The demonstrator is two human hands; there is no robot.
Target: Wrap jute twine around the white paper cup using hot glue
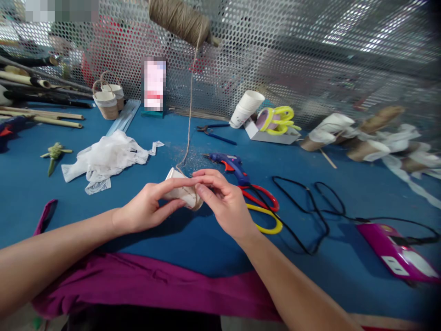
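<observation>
A white paper cup point(179, 189) lies on its side over the blue table point(206, 243), partly wrapped in brown twine. My left hand point(148, 207) grips the cup from the left, fingers curled over it. My right hand point(223, 202) pinches the twine against the cup's wrapped end. The twine point(190, 115) runs up from the cup to a spool point(181, 20) hanging at the top.
A blue glue gun point(229, 163) and red-and-yellow scissors point(263, 207) lie just right of my hands. Black cable point(310, 211) leads to a pink box point(396, 253). Crumpled plastic point(106, 158), stacked cups point(246, 108), pliers point(215, 133), small baskets point(108, 99) and bamboo sticks point(41, 115) lie behind.
</observation>
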